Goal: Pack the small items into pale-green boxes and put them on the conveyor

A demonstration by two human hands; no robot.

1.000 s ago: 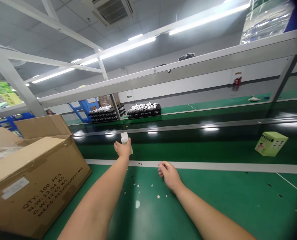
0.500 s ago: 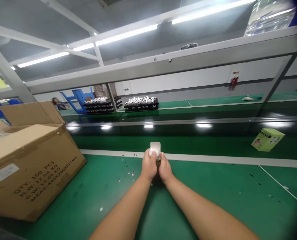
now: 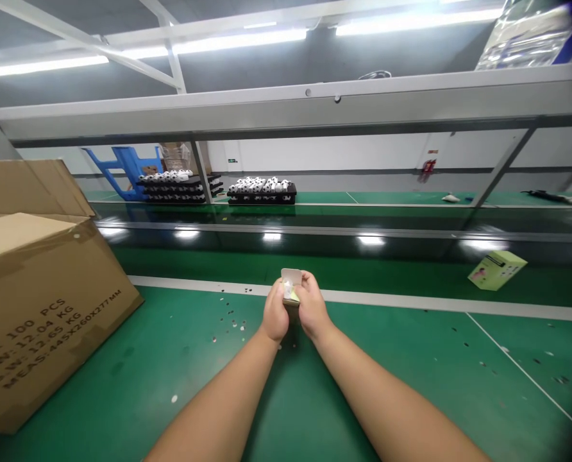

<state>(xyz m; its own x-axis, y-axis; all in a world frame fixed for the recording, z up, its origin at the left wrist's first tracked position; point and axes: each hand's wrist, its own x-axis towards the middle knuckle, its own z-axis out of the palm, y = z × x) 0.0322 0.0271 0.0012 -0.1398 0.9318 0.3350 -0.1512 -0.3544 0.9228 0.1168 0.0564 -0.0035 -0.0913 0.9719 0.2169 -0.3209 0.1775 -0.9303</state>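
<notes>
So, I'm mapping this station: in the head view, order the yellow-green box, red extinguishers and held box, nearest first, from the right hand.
1. Held box: between left hand and right hand.
2. Yellow-green box: off to the right.
3. Red extinguishers: in the right background.

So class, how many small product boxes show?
2: a white-flapped box between left hand and right hand; a light-green box at right, beyond the white strip. The brown cardboard carton may hide others.
</notes>
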